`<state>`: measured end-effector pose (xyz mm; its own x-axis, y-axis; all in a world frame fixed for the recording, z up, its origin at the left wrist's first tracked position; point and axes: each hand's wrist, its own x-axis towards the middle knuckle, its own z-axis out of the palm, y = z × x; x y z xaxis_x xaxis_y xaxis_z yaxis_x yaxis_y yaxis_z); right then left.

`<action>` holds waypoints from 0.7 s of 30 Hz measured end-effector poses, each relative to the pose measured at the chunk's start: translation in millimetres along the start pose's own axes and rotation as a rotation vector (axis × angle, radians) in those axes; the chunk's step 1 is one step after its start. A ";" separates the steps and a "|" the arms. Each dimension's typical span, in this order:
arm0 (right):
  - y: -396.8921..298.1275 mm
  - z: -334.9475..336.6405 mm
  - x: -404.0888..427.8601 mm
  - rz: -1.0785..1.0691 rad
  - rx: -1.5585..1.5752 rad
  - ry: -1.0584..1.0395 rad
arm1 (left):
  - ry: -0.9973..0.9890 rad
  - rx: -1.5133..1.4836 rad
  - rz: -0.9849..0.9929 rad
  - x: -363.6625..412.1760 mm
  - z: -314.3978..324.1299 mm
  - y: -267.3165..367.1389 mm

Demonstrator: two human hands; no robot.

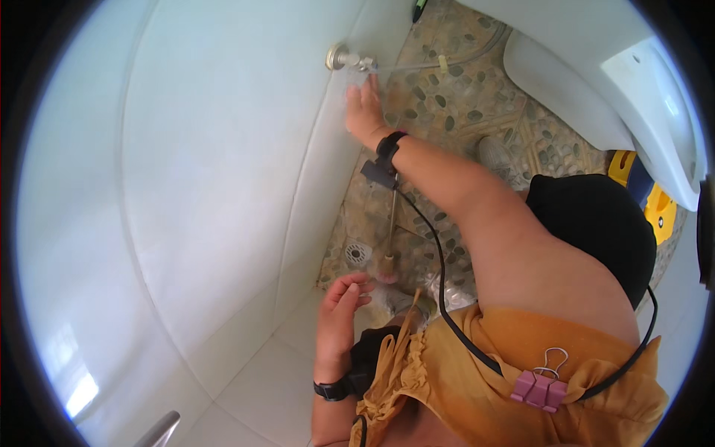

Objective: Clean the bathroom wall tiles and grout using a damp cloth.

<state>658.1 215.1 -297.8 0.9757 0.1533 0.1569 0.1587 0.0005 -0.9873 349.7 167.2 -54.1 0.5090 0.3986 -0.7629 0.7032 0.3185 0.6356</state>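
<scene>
My right hand [366, 114] reaches up to a metal angle valve [352, 59] that sticks out of the white tiled wall. Its fingers point at the valve's outlet end, just below it. A hazy, translucent blur around the fingertips hides whether they grip it. From the valve a thin flexible supply hose [472, 56] runs right towards a white ceramic fixture [558, 84]. My left hand [339, 313] hovers low near the wall, fingers loosely bent, with nothing visible in it. Below my right wrist, a thin metal rod [392, 218] stretches over the pebble-patterned floor [447, 112].
A round floor drain [357, 254] lies near the wall's foot. A yellow and blue case [662, 215] sits beyond my black-clad knee [592, 229]. A black cable [438, 246] trails from my right wrist. A metal bar [162, 429] juts in at lower left.
</scene>
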 end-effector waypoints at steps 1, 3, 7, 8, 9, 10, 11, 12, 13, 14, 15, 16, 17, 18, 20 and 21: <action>1.4 4.0 -1.0 0.012 0.003 -0.010 | 0.010 -0.003 -0.012 -1.6 -5.1 -0.3; 5.7 10.5 1.6 -0.031 -0.050 0.112 | 0.009 0.038 0.005 -2.7 -14.2 -0.5; 54.9 12.6 22.8 0.098 -0.016 0.075 | 0.061 -0.007 0.006 -5.5 -29.9 -13.7; 68.0 14.6 32.5 0.084 -0.007 0.133 | 0.062 -0.006 0.000 -6.4 -31.9 -14.0; 82.1 16.7 41.9 0.069 0.000 0.190 | 0.061 -0.007 -0.007 -6.1 -33.5 -13.9; 116.9 -17.0 68.5 0.132 -0.137 0.121 | 0.005 -0.011 0.003 -0.4 -25.6 -10.5; 125.0 -21.9 74.5 -0.032 -0.277 0.139 | 0.018 -0.012 -0.006 -0.5 -27.2 -10.4; 129.4 -30.4 83.2 -0.196 -0.425 0.183 | 0.024 -0.011 -0.013 -0.9 -28.2 -9.2; 118.0 -20.8 81.0 -0.181 -0.397 0.162 | 0.061 -0.011 -0.022 -5.1 -34.8 -10.7; 100.8 -10.6 76.1 0.201 -0.176 -0.016 | 0.104 -0.013 -0.033 -11.3 -41.4 -11.4; 98.6 -28.4 84.4 0.560 0.007 -0.160 | 0.088 -0.018 -0.033 -10.3 -37.9 -9.5; 101.4 -30.8 87.4 0.641 0.103 -0.031 | 0.070 -0.019 -0.030 -9.7 -34.7 -7.6; 100.4 -32.3 87.5 0.711 0.203 0.113 | 0.057 -0.006 -0.025 -9.4 -31.7 -5.7; 98.4 -31.3 82.0 0.584 0.035 0.116 | 0.055 0.006 -0.019 -9.6 -29.0 -3.6; 78.8 -8.2 51.1 0.471 -0.105 0.091 | 0.092 0.007 -0.003 -11.3 -37.9 -8.9; 64.1 4.2 31.9 0.436 -0.506 -0.216 | 0.118 0.009 0.012 -13.7 -41.7 -11.5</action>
<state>698.8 224.2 -356.2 0.9229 0.2277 -0.3106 -0.1380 -0.5573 -0.8188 314.0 193.9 -46.0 0.4561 0.5012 -0.7354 0.7020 0.3052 0.6435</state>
